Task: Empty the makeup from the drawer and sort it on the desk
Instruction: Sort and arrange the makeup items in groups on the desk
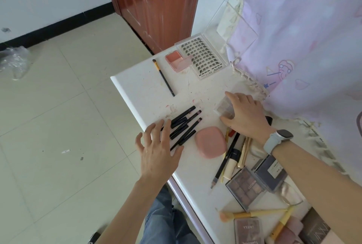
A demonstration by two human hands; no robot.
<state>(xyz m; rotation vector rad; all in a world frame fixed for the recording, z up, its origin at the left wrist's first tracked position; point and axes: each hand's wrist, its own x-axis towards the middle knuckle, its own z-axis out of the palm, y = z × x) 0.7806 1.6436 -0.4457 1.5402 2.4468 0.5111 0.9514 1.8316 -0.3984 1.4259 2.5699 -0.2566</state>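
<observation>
White desk top [145,89], makeup spread across it, drawer not in view. Left hand [159,149] sits at the desk's left edge, fingers spread flat, tips resting on or just over the near ends of the black pencils [183,124] (contact hard to confirm). Pencils lie as a loose diagonal row right by the edge; a careless sweep could roll one off onto the floor. Farther back: thin black brush [164,78], pink blush box [177,61], lash tray [207,57]. Pink compact [210,142] lies just right of the pencils. Right hand [244,115], watch on wrist, lies with fingers splayed over a small clear palette [223,106], thumb at its near corner; pressing or starting to lift, cannot tell. Slick case under flat fingers could slip. Unsorted pile [252,183] at right (palettes, tubes, brushes overlapping) crowds the forearm, which could drag pieces along.
</observation>
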